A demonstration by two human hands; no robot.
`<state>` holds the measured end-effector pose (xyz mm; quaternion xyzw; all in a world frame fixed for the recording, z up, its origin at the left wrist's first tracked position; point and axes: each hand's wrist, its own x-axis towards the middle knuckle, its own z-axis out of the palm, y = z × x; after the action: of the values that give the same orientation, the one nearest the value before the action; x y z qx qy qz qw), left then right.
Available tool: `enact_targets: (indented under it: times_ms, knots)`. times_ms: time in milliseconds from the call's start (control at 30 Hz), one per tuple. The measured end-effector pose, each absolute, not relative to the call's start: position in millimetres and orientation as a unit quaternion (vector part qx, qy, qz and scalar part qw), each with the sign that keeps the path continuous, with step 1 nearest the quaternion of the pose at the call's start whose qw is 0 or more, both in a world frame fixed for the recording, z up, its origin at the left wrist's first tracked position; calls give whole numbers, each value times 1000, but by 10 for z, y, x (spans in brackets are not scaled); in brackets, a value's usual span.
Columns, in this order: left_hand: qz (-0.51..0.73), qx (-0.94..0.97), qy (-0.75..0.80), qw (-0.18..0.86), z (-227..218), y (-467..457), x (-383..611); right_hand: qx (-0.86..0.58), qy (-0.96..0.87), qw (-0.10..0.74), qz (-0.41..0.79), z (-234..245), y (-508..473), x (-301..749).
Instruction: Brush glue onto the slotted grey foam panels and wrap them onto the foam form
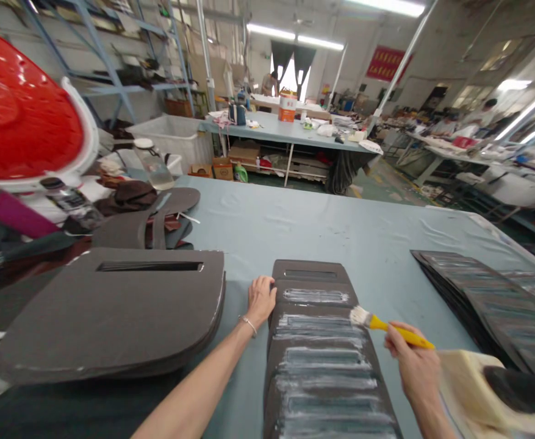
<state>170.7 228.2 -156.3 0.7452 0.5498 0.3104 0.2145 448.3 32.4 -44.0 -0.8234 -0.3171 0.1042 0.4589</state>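
My right hand is closed around the yellow handle of a brush. The brush's white bristles touch the right edge of a row of overlapping dark grey panels. Each panel has a long slot, and streaks of whitish wet coating lie around most slots; the farthest panel looks uncoated. My left hand, with a bracelet at the wrist, grips the left edge of the panels near the far end, its fingers curled and partly hidden. To the left lies a stack of larger dark grey pieces with a slot in the top one.
More coated panels lie at the right. A cream container with a dark part sits by my right forearm. Bottles, cloth scraps and a red plastic object crowd the left. Behind are another table and co-workers.
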Motion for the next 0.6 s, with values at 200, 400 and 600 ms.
enact_targets:
  times_ms: [200, 400, 600]
  knots:
    - [286, 791, 509, 182, -1554, 2433, 1802, -746, -403, 493, 195, -698, 1745, 3837]
    - [273, 797, 514, 162, -1591, 2454, 1815, -728, -487, 440, 198, -1067, 2364, 3443]
    - [282, 794, 510, 174, -1593, 2450, 1787, -810, -473, 342, 53, -1120, 2186, 4353]
